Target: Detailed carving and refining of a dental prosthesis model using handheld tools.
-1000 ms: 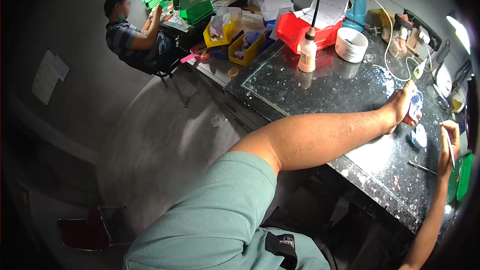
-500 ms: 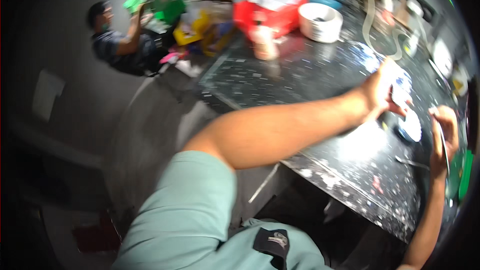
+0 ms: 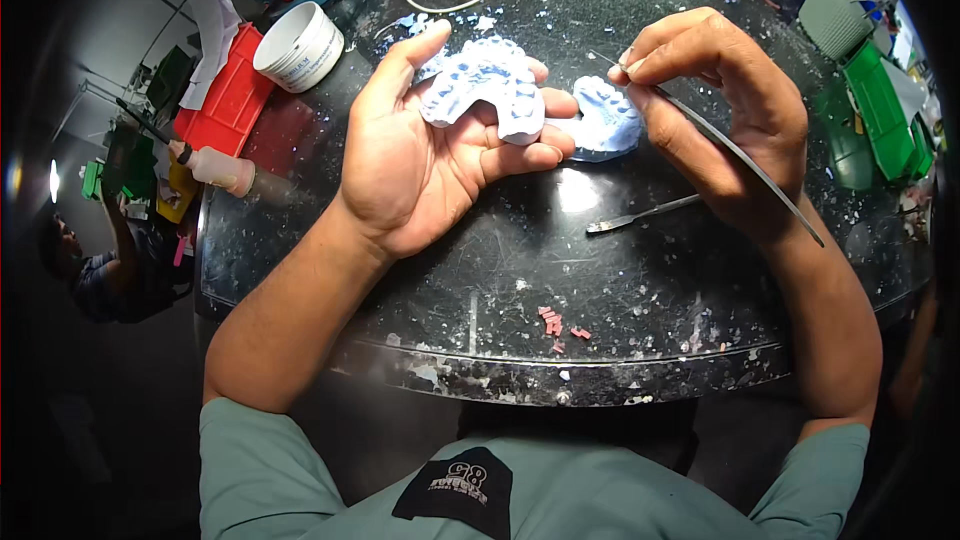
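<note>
On the upturned palm and fingers of my left hand (image 3: 395, 175) rests a pale blue-white dental cast (image 3: 487, 85), its arch of teeth facing up. My right hand (image 3: 735, 105) pinches a thin, dark metal dental instrument (image 3: 745, 155) between thumb and fingers. The instrument's fine tip points left toward the cast, apart from it. Between my hands a second dental cast (image 3: 607, 127), blue and partly behind the right fingers, lies on the table. Nearer to me, a small metal spatula (image 3: 640, 215) lies by my right wrist, which hides its end.
The dark, scratched table (image 3: 450, 290) carries small pink pieces (image 3: 552, 322) near its front edge. To the left are a white tub (image 3: 300, 48), a pinkish bottle (image 3: 222, 170) and a red bin (image 3: 228, 105). Green bins (image 3: 880, 115) stand right. A person (image 3: 110, 260) works far left.
The view has swung so both hands now show near the middle. My left hand, earlier reaching over the casts, now holds one palm up. The instrument remains in my right hand.
</note>
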The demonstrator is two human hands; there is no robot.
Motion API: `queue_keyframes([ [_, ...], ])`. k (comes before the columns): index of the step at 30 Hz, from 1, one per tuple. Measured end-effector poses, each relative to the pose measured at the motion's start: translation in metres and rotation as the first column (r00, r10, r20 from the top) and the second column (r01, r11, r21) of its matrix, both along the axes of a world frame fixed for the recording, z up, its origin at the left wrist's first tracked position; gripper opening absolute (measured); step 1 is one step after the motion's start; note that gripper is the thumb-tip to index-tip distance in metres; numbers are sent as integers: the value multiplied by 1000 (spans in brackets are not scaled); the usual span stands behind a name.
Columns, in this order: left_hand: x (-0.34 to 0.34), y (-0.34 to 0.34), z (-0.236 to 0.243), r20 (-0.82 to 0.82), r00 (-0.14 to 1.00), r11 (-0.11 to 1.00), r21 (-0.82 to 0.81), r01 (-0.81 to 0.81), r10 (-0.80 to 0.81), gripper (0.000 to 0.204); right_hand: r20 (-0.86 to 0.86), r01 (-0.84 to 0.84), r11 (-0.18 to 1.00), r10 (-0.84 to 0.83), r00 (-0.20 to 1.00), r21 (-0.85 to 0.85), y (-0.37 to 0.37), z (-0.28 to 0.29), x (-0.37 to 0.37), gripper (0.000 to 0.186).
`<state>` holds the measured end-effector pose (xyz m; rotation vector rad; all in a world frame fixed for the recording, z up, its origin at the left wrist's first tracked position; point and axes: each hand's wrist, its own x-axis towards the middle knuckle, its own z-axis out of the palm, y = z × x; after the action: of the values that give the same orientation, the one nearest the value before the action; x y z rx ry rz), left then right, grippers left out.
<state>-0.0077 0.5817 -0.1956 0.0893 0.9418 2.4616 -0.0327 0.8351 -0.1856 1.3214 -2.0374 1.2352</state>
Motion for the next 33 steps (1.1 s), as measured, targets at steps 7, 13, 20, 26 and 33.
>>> queue_keyframes([
  [7, 4, 1, 0, -46, 991, 990, -78, 119, -123, 68, 3, -51, 998, 52, 999, -34, -6, 0, 6, 24],
  [13, 18, 11, 11, 136, 963, 947, -193, 258, -234, 95, 117, -162, 978, 177, 977, -128, -20, -1, 21, 23],
  [20, 21, 16, 14, 117, 959, 925, -255, 282, -260, 95, 215, -150, 981, 174, 961, -124, -20, 2, 25, 17],
  [26, 24, 16, 8, 21, 978, 887, -419, 195, -205, 97, 476, -201, 942, 312, 822, -270, -22, -4, 31, 12],
  [33, 26, 19, 15, 57, 994, 855, -507, 109, -93, 102, 567, -183, 948, 303, 766, -259, -22, -4, 29, 12],
])
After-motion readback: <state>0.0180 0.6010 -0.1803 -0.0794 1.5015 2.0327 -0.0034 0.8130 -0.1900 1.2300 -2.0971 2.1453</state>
